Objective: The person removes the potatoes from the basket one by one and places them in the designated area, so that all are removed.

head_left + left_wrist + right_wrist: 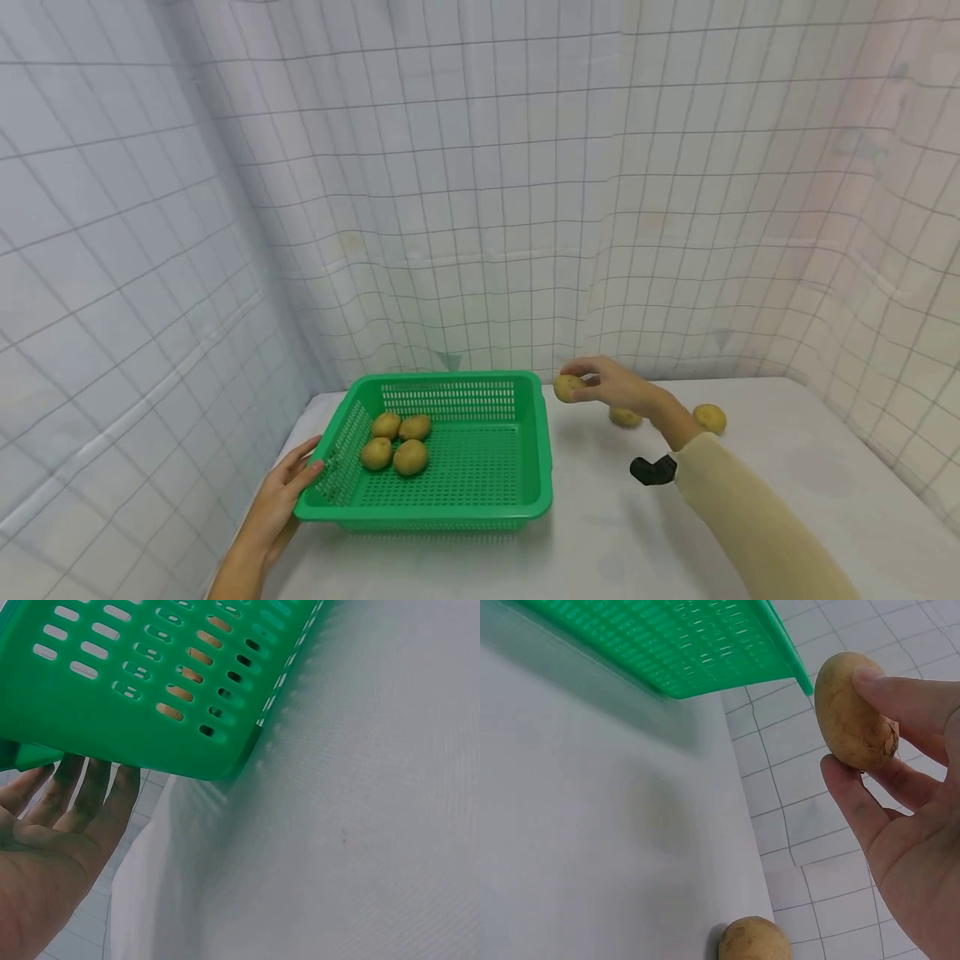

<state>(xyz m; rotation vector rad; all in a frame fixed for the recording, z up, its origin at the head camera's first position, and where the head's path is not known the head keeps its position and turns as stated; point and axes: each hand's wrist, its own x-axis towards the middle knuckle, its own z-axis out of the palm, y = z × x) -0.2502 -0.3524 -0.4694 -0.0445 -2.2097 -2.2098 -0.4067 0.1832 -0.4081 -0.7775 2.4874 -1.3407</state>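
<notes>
A green plastic basket (442,514) with slotted walls stands on the table, and several potatoes (410,457) lie together in its left half. My left hand (281,492) holds the basket's left rim, thumb over the top; in the left wrist view its fingers (112,799) reach up under the rim. Just right of the basket, my right hand (611,385) holds another potato (847,712) above the table, pinched between thumb and fingers. One loose potato (625,416) sits below the right hand, partly hidden by it, and a second potato (709,418) lies right of the forearm.
A white cloth covers the table (592,533). White, grid-lined sheets (480,208) hang behind it and along both sides. A black object (653,471), apparently a device at the right wrist, shows beside the sleeve (750,517).
</notes>
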